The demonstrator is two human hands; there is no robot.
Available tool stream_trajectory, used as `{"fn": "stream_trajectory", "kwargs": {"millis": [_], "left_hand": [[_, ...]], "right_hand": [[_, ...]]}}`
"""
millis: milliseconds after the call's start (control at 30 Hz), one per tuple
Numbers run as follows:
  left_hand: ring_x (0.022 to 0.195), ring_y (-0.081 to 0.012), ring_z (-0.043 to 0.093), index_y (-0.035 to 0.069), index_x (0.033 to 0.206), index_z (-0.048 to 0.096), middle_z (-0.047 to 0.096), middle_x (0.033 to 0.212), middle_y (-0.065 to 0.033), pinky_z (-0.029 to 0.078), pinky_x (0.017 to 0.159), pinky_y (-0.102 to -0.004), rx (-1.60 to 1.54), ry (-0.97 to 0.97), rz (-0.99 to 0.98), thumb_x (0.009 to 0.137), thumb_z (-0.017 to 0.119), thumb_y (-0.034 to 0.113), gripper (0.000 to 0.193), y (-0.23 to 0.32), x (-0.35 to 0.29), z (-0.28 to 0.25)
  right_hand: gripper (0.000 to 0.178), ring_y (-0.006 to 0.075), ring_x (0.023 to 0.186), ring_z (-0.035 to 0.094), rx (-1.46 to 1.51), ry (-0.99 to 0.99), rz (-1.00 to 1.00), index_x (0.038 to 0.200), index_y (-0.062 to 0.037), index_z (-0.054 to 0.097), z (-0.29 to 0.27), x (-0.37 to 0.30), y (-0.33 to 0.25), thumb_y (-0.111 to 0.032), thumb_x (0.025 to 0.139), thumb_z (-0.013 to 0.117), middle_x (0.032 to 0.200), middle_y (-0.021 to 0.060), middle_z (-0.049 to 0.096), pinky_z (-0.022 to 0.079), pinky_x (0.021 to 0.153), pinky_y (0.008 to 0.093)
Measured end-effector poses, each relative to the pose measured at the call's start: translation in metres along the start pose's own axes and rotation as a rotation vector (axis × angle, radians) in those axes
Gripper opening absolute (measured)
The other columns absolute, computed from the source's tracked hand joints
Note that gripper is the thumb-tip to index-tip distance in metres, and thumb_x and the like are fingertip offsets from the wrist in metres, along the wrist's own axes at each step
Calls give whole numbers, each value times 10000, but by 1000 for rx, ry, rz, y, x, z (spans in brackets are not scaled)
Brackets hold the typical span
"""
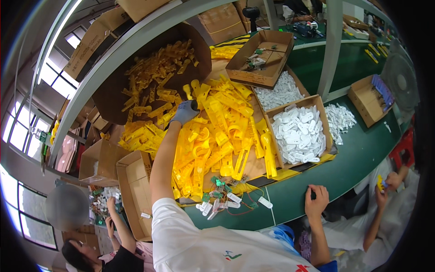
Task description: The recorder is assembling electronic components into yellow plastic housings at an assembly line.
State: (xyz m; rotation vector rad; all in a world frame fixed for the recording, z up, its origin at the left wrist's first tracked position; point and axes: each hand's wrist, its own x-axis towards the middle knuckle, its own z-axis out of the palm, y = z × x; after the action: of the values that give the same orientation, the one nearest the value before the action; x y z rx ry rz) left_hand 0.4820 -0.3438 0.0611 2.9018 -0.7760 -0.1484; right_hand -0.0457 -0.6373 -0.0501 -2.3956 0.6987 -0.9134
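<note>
My left arm stretches forward over a large heap of yellow plastic parts [217, 113]. My left hand [185, 112], in a grey glove with dark fingertips, lies against the heap's far left side. One yellow part [187, 92] sticks up just beyond its fingers; whether they grip it is hidden. My right hand [317, 200] is bare and curled at the near edge of the green table [294, 188]. A dark spot shows between its thumb and fingers, too small to name. Nearer me lie wired green circuit boards [218, 182] and small white plastic pieces [234, 198].
Behind the heap, a big carton [199, 43] spills more yellow parts. To the right stand a box of white covers [319, 104] and a shallow tray [272, 38]. An open carton [138, 174] is at left. Co-workers sit on both sides; a metal post [333, 50] rises at the far right.
</note>
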Motion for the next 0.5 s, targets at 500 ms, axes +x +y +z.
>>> {"fn": "stream_trajectory", "kwargs": {"millis": [500], "left_hand": [[1101,-339,603,12,1230,594,617,1216,-199,468,948,-450,76,247,-417,804,575,675,788,-82,150,86]], "right_hand": [[73,252,713,569,-32,56,59,805,-57,650,-5,0,3,-40,741,681,748,71,578,439,677,354]]}}
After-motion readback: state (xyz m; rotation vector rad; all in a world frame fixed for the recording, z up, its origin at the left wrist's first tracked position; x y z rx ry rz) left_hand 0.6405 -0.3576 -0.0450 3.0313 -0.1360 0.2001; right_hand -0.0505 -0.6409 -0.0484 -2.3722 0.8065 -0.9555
